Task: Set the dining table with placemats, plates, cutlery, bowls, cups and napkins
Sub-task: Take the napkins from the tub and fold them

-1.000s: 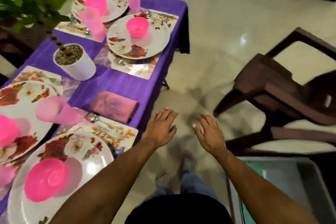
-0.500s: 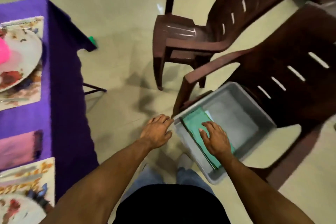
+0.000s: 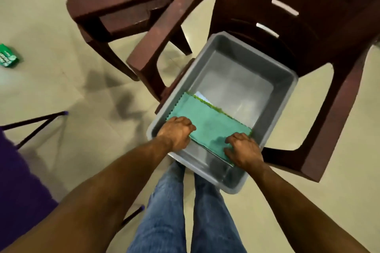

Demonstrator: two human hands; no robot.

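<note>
A folded green napkin [image 3: 207, 123] lies on a small stack inside a grey plastic tub [image 3: 285, 90] that rests on the seat of a brown chair. My left hand [image 3: 176, 131] grips the napkin's left end with curled fingers. My right hand [image 3: 244, 150] curls over its right end near the tub's wall. A white sheet [image 3: 202, 96] shows beneath the stack's far edge.
Two brown plastic chairs [image 3: 308, 6] [image 3: 115, 0] stand ahead; the tub sits on the nearer one. The purple-clothed table's corner [image 3: 18, 181] and its black legs are at the left. A green packet [image 3: 8, 57] lies on the tiled floor. My jeans-clad legs are below.
I have turned from the set table to the tub on the chair. Both hands went from open in the air to gripping the green napkin's ends inside the tub.
</note>
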